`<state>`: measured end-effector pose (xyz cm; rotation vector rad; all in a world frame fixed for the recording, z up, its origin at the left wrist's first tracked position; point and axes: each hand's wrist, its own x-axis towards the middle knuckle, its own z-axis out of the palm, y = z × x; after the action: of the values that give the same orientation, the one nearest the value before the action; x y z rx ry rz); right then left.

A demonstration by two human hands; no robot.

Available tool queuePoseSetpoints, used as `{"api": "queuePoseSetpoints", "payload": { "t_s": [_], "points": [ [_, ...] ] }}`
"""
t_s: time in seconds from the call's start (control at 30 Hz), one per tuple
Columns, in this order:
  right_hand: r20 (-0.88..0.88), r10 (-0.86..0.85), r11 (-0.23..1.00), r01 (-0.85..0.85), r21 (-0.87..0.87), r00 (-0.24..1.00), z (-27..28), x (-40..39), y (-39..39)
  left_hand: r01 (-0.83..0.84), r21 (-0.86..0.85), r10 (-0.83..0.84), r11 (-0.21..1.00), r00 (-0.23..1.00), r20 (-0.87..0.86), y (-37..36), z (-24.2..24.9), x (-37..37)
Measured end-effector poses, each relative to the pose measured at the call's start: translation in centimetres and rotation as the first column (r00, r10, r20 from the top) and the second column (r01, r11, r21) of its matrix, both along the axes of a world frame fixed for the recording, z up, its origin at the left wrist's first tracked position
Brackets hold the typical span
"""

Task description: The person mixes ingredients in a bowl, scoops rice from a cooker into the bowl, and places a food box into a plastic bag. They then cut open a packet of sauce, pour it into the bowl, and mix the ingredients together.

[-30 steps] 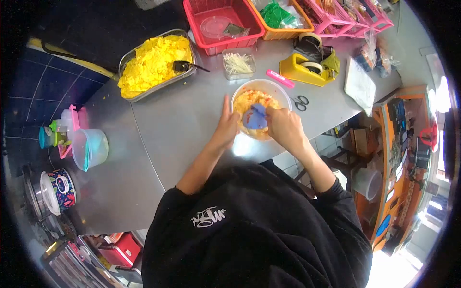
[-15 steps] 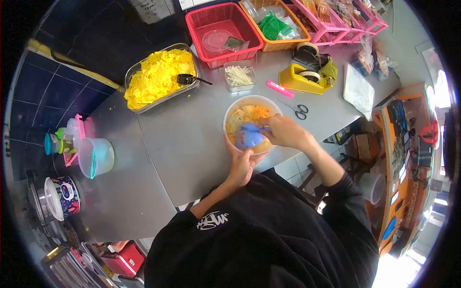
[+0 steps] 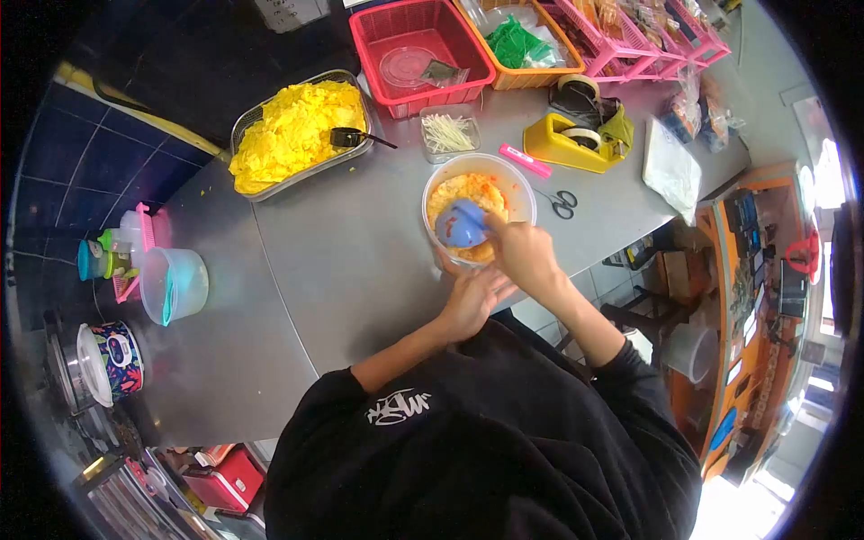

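Observation:
A round clear tub stands near the front edge of the steel table, holding a yellow-orange mixture. My right hand is closed round the handle of a blue scoop, whose bowl rests in the mixture at the tub's left side. Against the tub's near side lies my left hand, steadying it with the fingers partly hidden beneath and behind the wall. Up and left of the tub is a glass tray heaped with a yellow spread, with a black scoop on it.
Behind the tub are a box of white sticks, a pink marker and a red basket. Scissors and a yellow tape dispenser lie to the right. A clear container stands at left.
The blue scoop has moved up and to the left inside the tub, and the mixture looks more even. My left hand has shifted right and lower along the tub's near side.

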<state>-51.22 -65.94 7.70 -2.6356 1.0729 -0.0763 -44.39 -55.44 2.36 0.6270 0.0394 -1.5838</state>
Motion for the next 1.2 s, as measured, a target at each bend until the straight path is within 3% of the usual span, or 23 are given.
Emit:
{"api": "queuePoseSetpoints", "payload": {
  "t_s": [0.07,0.1,0.13,0.2,0.23,0.3,0.33,0.4,0.43,0.57,0.7,0.8,0.9,1.03,1.1,1.2],
  "points": [
    [0.182,-0.109,0.994,0.102,0.045,0.977,2.1,-1.1,-0.6,0.052,0.141,-0.067,0.989,0.992,0.104,0.4,0.5,1.3],
    [0.102,-0.242,0.965,0.228,0.132,0.965,3.7,-1.4,-0.8,0.058,0.252,-0.106,0.966,0.978,0.180,0.7,0.7,2.1],
    [0.178,-0.214,0.977,0.210,0.039,0.960,4.0,-1.6,-1.2,0.045,0.217,-0.093,0.975,0.972,0.217,0.7,0.5,3.1],
    [0.137,-0.280,0.958,0.286,-0.030,0.950,2.7,-0.5,-2.0,0.032,0.133,-0.069,0.991,0.955,0.290,0.0,0.3,4.9],
    [0.039,-0.282,0.958,0.284,-0.047,0.959,0.4,0.8,-2.3,0.156,0.113,-0.177,0.981,0.963,0.206,-0.2,0.2,5.4],
    [-0.057,-0.319,0.947,0.321,0.016,0.946,-1.7,2.2,-2.7,0.142,-0.027,-0.137,0.989,0.979,0.149,-0.4,-0.4,5.4],
    [0.036,-0.190,0.980,0.188,0.063,0.981,-1.5,2.5,-3.0,0.131,-0.095,-0.120,0.987,0.986,0.117,-0.4,-0.5,5.2],
    [0.237,0.053,0.989,-0.083,0.121,0.970,-0.8,3.1,-3.6,-0.083,-0.126,0.103,0.989,0.981,0.167,-0.5,-0.4,3.7],
    [0.066,0.097,0.936,-0.114,0.333,0.993,0.7,3.3,-4.7,-0.189,-0.151,0.216,0.970,0.958,0.188,-0.6,-0.3,3.1],
    [0.085,0.349,0.882,-0.358,0.307,0.933,2.3,1.5,-6.9,-0.232,-0.143,0.253,0.962,0.955,0.154,-0.1,1.0,2.5],
    [-0.141,0.441,0.875,-0.390,0.289,0.886,8.5,1.3,-6.6,-0.232,-0.078,0.240,0.970,0.962,0.129,-0.1,1.1,2.7],
    [-0.309,0.468,0.877,-0.391,0.280,0.828,8.4,1.0,-6.1,-0.172,-0.080,0.180,0.982,0.978,0.102,0.0,0.4,2.8],
    [-0.253,0.452,0.887,-0.461,0.026,0.856,3.0,0.4,-4.3,-0.187,-0.117,0.196,0.975,0.978,0.071,-0.3,0.2,1.8],
    [-0.170,0.287,0.954,-0.297,-0.033,0.943,1.6,2.1,-1.8,-0.161,-0.050,0.160,0.986,0.987,-0.023,-0.2,-1.6,1.2],
    [-0.021,0.132,0.991,-0.132,0.033,0.991,1.7,1.3,-2.7,-0.134,-0.067,0.127,0.989,0.987,-0.098,-0.1,-1.9,1.4],
    [0.086,-0.052,0.993,0.042,0.115,0.995,3.1,1.0,-3.9,-0.181,-0.075,0.180,0.981,0.983,-0.021,-0.2,0.1,1.4]
  ]
}}
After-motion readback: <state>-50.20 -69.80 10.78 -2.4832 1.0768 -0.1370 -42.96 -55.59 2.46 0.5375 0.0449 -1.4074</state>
